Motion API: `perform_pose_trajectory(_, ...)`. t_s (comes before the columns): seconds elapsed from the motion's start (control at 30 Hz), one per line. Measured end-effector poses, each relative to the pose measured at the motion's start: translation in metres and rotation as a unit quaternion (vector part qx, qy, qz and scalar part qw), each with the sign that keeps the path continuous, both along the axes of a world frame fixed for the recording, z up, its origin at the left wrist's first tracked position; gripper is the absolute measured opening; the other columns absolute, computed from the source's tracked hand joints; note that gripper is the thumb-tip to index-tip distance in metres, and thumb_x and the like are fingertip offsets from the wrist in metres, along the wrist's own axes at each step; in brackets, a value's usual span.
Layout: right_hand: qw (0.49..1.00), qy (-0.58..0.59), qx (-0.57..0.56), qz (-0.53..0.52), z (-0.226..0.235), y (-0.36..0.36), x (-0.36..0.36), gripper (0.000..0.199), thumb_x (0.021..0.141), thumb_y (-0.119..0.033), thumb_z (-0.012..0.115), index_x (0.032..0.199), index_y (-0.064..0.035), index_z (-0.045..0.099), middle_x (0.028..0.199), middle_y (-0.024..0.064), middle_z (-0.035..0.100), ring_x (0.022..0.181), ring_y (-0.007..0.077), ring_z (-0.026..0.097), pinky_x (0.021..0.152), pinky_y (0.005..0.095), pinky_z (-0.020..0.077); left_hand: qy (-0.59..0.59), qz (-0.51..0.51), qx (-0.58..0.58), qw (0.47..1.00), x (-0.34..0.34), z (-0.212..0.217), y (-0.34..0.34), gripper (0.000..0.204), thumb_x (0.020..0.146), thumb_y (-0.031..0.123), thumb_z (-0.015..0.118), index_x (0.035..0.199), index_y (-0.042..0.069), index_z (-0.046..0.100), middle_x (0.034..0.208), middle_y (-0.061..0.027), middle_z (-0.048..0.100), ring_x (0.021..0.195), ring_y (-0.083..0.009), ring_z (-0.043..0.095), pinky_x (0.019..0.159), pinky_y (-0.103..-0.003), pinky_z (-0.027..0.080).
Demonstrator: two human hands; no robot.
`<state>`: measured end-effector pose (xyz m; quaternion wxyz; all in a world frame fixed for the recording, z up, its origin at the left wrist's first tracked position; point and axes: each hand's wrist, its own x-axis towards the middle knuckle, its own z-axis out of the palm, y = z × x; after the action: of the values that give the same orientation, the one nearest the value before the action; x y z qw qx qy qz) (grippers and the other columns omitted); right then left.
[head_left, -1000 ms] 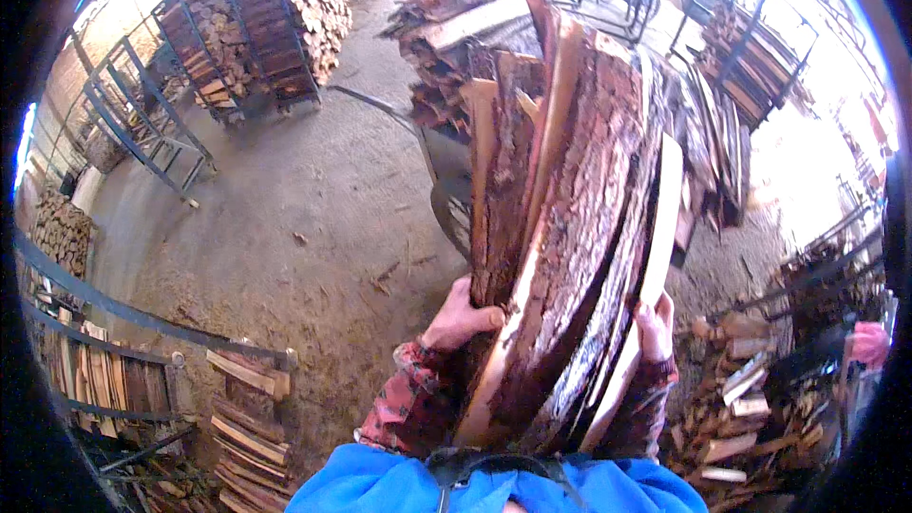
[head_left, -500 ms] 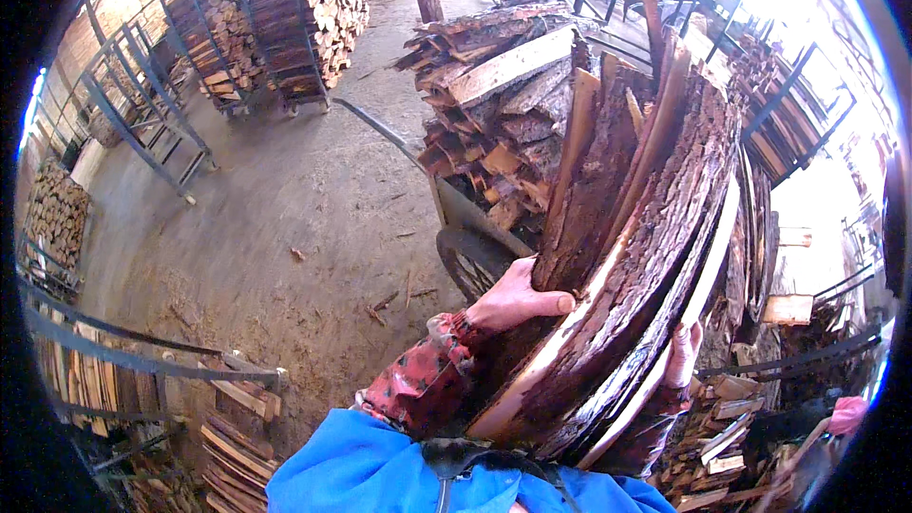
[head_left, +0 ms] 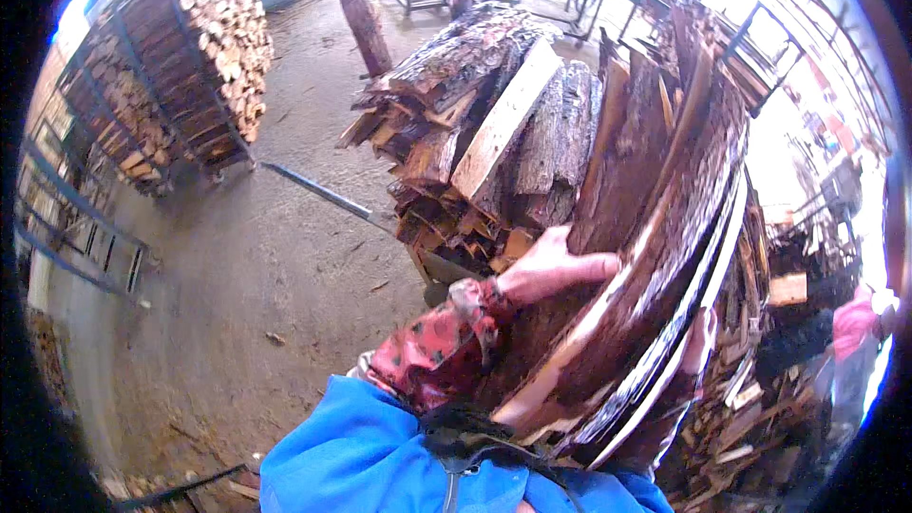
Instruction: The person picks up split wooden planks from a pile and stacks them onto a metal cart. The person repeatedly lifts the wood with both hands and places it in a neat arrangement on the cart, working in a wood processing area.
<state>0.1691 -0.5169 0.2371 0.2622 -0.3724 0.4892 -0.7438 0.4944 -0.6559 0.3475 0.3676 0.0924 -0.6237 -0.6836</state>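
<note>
Against the person's chest, a bundle of long bark-edged brown wood slabs (head_left: 655, 256) leans up and right; the left hand (head_left: 546, 266) grips its near side, the right hand (head_left: 698, 342) clasps underneath, beside the heaped slab cart (head_left: 475, 142).

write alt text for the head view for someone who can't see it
A person hugs a tall bundle of bark-edged wood slabs against their chest, left hand pressed on its near face, right hand gripping the far edge. Behind the bundle stands a cart heaped with split firewood, and racks of stacked firewood line the dirt floor at left.
</note>
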Motion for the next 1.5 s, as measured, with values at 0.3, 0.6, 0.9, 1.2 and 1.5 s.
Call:
perform_pose_trajectory(0.3,0.995,-0.055,-0.047,0.069,0.108,-0.129,0.048,0.036,0.099,-0.036,0.046,0.103,-0.0045,0.063,0.083,0.0013,0.064,0.068,0.0083,0.059,0.061,0.0237,0.0473,-0.136,0.020,-0.039,0.990,0.012,0.104,-0.114,0.058,0.084,0.046,0.065,0.121,0.002,0.056,0.100,-0.0095,0.065,0.085,-0.0180,0.061,0.078,-0.030,0.049)
perform_pose_trajectory(0.6,0.924,0.359,0.047,-0.127,0.106,-0.327,0.020,0.052,0.090,-0.049,0.055,0.107,-0.0011,0.063,0.093,0.0166,0.066,0.091,0.0283,0.061,0.082,0.0358,0.0461,-0.258,0.284,-0.382,0.841,-0.014,0.106,-0.240,0.095,0.071,0.058,0.071,0.137,-0.002,0.039,0.132,-0.0204,0.048,0.122,-0.0291,0.044,0.103,-0.035,0.034)
perform_pose_trajectory(0.9,0.923,0.314,0.217,-0.042,0.117,-0.287,0.042,0.064,0.096,-0.054,0.035,0.122,0.0014,0.056,0.123,0.0220,0.058,0.119,0.0327,0.051,0.103,0.0376,0.0351,-0.288,0.200,-0.381,0.855,-0.034,0.085,-0.245,0.101,0.072,0.063,0.069,0.142,0.000,0.032,0.139,-0.0255,0.042,0.127,-0.0361,0.043,0.106,-0.040,0.034)
perform_pose_trajectory(1.2,0.919,0.382,0.045,-0.089,0.082,-0.127,0.036,0.040,0.096,-0.034,0.050,0.102,0.0043,0.062,0.096,0.0155,0.067,0.093,0.0228,0.064,0.084,0.0338,0.0477,-0.109,0.289,-0.235,0.922,0.045,0.096,-0.142,0.044,0.090,0.017,0.065,0.126,-0.006,0.052,0.125,-0.0144,0.058,0.117,-0.0195,0.054,0.102,-0.031,0.040)
perform_pose_trajectory(1.5,0.980,0.075,0.172,-0.064,-0.081,0.092,0.060,0.027,0.092,-0.023,0.061,0.105,0.0008,0.064,0.090,0.0076,0.066,0.087,0.0141,0.062,0.078,0.0284,0.0496,-0.061,-0.105,-0.065,0.990,0.038,-0.016,0.011,0.056,0.073,0.023,0.073,0.116,-0.008,0.056,0.111,-0.0264,0.061,0.099,-0.0387,0.061,0.087,-0.048,0.049)
